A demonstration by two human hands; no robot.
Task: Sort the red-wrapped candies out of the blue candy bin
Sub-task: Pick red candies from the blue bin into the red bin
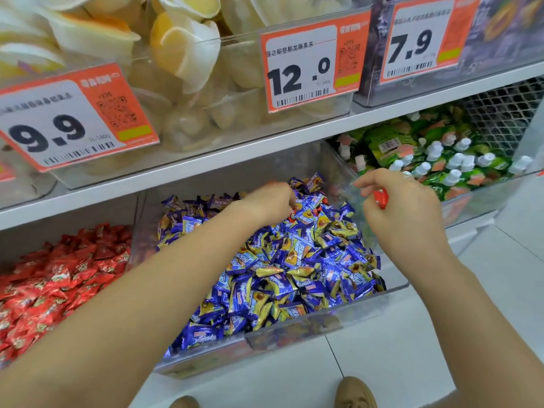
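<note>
I look down from a head camera at a shop shelf with clear plastic bins. My left hand (272,201) reaches deep into the blue candy bin (323,325), its fingers curled down into the heap of blue-and-yellow wrapped candies (294,260). Small bits of a red wrapper (293,218) show just under those fingers, but I cannot tell whether the fingers actually hold it or only touch it.

My right hand (403,207) hovers above the right rear corner of the same bin. Its fingers are curled round a red-wrapped candy (380,198), which sticks out between thumb and fingers, lifted clear of the heap.

Just left of the blue bin, a neighbouring bin is filled with red-wrapped candies (53,278). To the right, another bin holds green pouches with white caps (435,160).

The white shelf (206,160) above carries clear bins of pale yellow jelly cups (188,54). Orange price tags hang on their fronts: one reads 9.9 (59,125), one 12.0 (309,66), one 7.9 (418,42).

At the bottom edge, the toes of two tan shoes (354,393) stand on a white tiled floor (412,348).
</note>
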